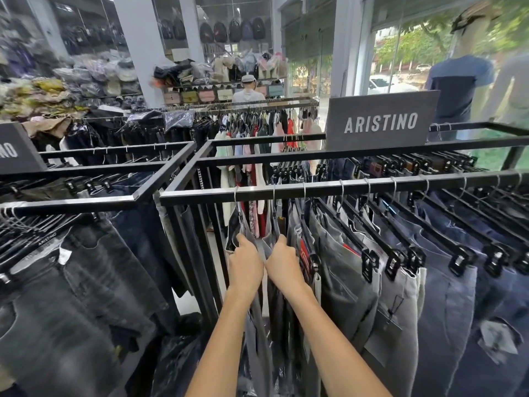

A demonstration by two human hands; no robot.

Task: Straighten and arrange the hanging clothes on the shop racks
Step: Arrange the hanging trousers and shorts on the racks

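Observation:
A black metal rack rail [315,190] runs across in front of me, hung with jeans on black clip hangers [369,262]. At its left end hang two dark pairs close together. My left hand [246,265] grips the top of the leftmost pair [233,227]. My right hand [283,262] grips the pair beside it [273,227], fingers curled into the fabric. Grey jeans [340,267] and then dark blue jeans [458,296] follow along the rail to the right.
A second rack [86,202] of dark grey jeans stands at my left. A grey ARISTINO sign [380,121] sits on the rack top. Behind are more racks, shelves of bags, a person in a cap [248,90] and a mannequin [458,84] by the window.

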